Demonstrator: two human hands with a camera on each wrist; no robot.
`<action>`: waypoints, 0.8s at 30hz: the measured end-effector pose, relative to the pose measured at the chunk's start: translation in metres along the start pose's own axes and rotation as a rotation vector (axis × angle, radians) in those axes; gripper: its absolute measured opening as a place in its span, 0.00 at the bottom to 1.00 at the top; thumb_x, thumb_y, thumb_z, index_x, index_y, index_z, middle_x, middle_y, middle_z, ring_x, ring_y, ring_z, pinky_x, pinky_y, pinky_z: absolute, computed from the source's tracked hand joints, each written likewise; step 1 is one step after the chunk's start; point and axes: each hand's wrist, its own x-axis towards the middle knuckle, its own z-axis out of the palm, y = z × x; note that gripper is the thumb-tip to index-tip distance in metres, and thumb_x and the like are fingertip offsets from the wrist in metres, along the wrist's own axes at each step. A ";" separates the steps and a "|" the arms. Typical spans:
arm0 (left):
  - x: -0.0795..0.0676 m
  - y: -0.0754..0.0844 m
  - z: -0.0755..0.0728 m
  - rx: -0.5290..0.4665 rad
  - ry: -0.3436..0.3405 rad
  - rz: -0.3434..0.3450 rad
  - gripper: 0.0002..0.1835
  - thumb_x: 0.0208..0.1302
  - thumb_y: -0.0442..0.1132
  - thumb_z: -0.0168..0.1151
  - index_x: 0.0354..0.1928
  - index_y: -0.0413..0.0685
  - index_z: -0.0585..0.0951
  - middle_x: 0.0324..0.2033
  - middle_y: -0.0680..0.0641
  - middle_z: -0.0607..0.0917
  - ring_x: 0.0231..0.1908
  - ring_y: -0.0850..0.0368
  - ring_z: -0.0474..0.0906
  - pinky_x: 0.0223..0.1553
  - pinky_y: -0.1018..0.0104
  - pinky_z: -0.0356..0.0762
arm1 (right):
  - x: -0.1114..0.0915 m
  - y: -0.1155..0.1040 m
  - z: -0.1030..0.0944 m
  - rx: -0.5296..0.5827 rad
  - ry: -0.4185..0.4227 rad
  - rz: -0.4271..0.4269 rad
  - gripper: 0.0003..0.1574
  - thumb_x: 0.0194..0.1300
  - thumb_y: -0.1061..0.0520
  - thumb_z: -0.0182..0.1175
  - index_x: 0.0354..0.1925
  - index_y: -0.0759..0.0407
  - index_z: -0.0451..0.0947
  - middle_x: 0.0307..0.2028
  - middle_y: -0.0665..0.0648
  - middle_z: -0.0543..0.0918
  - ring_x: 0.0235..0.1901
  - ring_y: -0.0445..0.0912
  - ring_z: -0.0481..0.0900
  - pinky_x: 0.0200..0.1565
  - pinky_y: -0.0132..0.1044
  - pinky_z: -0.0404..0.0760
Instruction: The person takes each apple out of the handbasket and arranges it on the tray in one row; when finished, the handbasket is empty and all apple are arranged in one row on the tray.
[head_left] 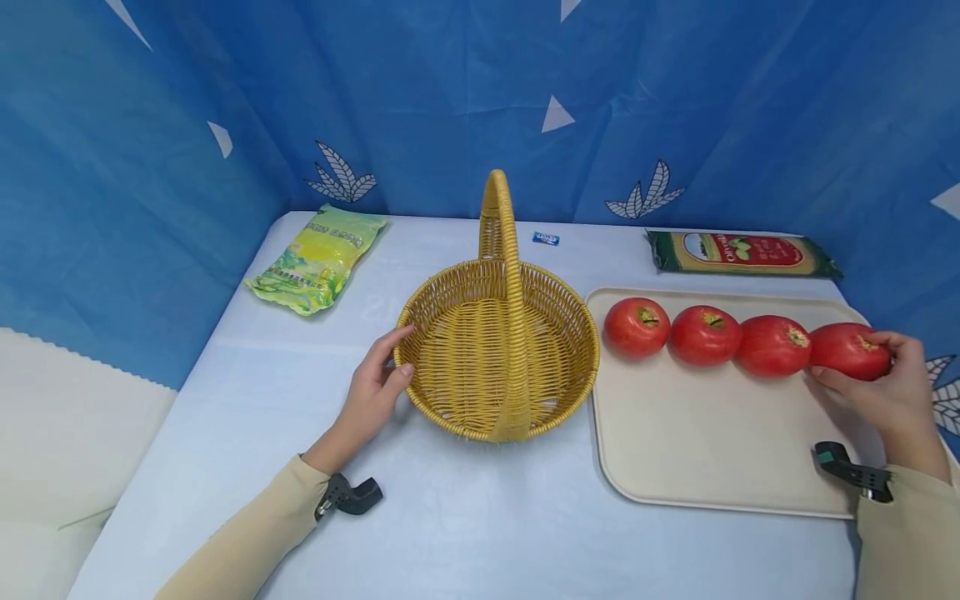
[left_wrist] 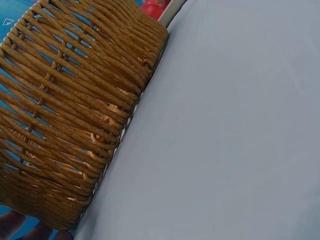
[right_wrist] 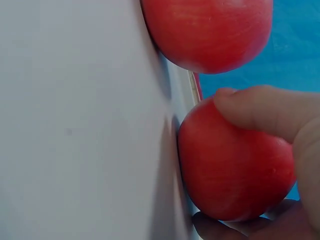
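A round yellow woven basket with a tall arched handle stands mid-table with nothing inside. My left hand touches its left rim, the thumb and forefinger lying loosely apart; the left wrist view shows only some fingertips beside the basket's woven wall. On the right, a beige tray bears a row of red apples. My right hand holds the rightmost apple, thumb on the near side and fingers round the other. In the right wrist view that apple sits low on the tray.
Three other apples line the tray's back part, left of the held one. A green-yellow packet lies at back left. A small blue wrapped piece and a long pasta-like packet lie along the back, before a blue curtain.
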 end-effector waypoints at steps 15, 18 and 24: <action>0.000 -0.001 -0.001 0.001 -0.005 0.010 0.29 0.70 0.28 0.54 0.73 0.37 0.67 0.71 0.34 0.70 0.67 0.34 0.71 0.55 0.80 0.76 | -0.009 -0.012 0.000 0.142 0.093 0.058 0.46 0.73 0.58 0.56 0.75 0.29 0.45 0.81 0.48 0.49 0.80 0.44 0.46 0.77 0.44 0.60; 0.000 -0.001 -0.001 0.003 -0.002 0.017 0.30 0.70 0.28 0.54 0.73 0.40 0.67 0.71 0.35 0.70 0.66 0.33 0.71 0.55 0.79 0.76 | -0.005 -0.008 0.001 0.170 0.124 0.075 0.44 0.73 0.58 0.56 0.75 0.30 0.48 0.80 0.43 0.52 0.80 0.42 0.48 0.77 0.43 0.60; 0.000 -0.002 -0.001 0.004 -0.001 0.020 0.30 0.70 0.28 0.54 0.73 0.41 0.67 0.71 0.35 0.70 0.66 0.34 0.71 0.56 0.79 0.76 | 0.005 0.005 0.004 0.195 0.156 0.059 0.40 0.75 0.54 0.56 0.75 0.29 0.50 0.79 0.38 0.54 0.80 0.41 0.50 0.77 0.43 0.59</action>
